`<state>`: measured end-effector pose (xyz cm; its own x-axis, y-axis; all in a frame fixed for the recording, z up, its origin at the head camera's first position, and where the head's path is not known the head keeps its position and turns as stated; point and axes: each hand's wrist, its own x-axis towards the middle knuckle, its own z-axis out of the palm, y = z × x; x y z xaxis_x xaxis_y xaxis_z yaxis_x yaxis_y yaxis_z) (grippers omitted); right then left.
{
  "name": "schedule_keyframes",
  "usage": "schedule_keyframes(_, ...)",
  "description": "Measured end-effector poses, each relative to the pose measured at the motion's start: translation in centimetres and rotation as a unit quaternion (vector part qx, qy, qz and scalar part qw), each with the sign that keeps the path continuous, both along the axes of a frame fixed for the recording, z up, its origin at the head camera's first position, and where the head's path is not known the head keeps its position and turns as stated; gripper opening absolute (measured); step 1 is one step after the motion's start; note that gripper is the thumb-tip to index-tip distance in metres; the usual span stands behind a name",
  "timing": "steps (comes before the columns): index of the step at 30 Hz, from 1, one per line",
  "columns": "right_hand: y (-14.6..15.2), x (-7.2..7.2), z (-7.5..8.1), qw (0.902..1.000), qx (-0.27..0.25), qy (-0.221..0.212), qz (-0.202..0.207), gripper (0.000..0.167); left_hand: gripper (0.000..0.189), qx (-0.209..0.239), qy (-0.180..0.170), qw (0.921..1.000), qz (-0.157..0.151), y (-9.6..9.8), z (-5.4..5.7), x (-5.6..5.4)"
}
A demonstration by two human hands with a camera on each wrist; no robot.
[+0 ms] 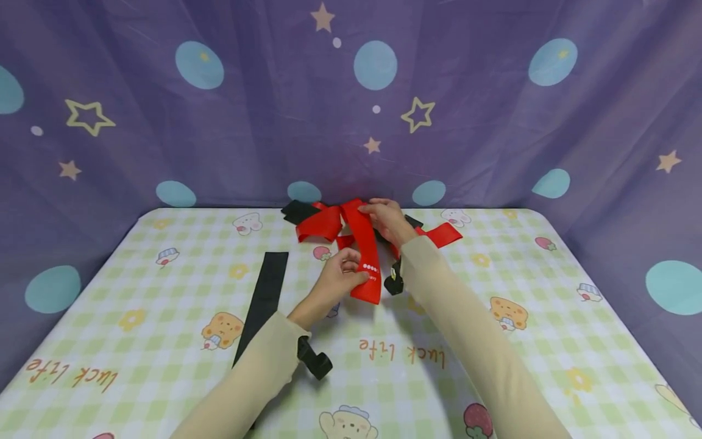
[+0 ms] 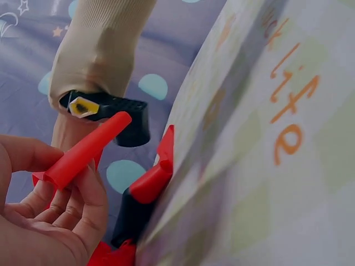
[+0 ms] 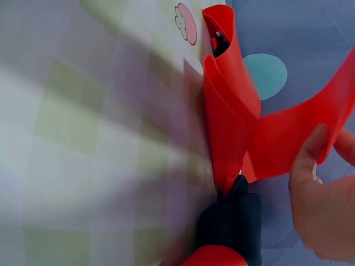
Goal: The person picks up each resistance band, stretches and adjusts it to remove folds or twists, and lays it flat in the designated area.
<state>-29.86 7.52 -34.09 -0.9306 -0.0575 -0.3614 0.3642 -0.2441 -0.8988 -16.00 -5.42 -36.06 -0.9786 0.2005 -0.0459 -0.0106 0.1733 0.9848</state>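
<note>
A flat red elastic band (image 1: 363,244) with white print near its lower end hangs slantwise between my hands. My left hand (image 1: 333,280) pinches it near that end, and the left wrist view shows the band's edge curling between thumb and fingers. Higher up, my right hand (image 1: 387,219) pinches the same band between thumb and finger, as the right wrist view also shows. Behind it lie more red band loops (image 1: 320,224) and a folded black band (image 1: 300,211). Another red length (image 1: 444,235) sticks out to the right, partly hidden by my right arm.
A long black band (image 1: 265,286) lies flat to the left, its near part hidden under my left sleeve. The checked tablecloth (image 1: 181,305) reaches back to a purple curtain (image 1: 285,110). Black wrist cameras (image 1: 315,360) stick out from both sleeves.
</note>
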Motion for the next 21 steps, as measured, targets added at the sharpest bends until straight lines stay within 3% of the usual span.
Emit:
schedule_keyframes(9, 0.3, 0.3, 0.1, 0.9970, 0.053, -0.035, 0.043, 0.054, 0.020, -0.007, -0.032, 0.9994, -0.006, -0.6, -1.2, 1.8)
schedule_keyframes(15, 0.7, 0.2, 0.1, 0.9954, 0.040, -0.073, 0.048, 0.062, 0.021, -0.004, -0.063, 0.9979, -0.013, -1.1, -1.7, 3.1)
schedule_keyframes(18, 0.8, 0.1, 0.2, 0.9938, 0.040, -0.095, 0.042, 0.058, 0.021, -0.002, -0.071, 0.9974, -0.016, -1.5, -1.8, 3.7)
schedule_keyframes(21, 0.7, 0.0, 0.2, 0.9930, 0.040, -0.105, 0.036, 0.043, 0.022, -0.001, -0.074, 0.9970, -0.021, -1.9, -1.9, 4.1)
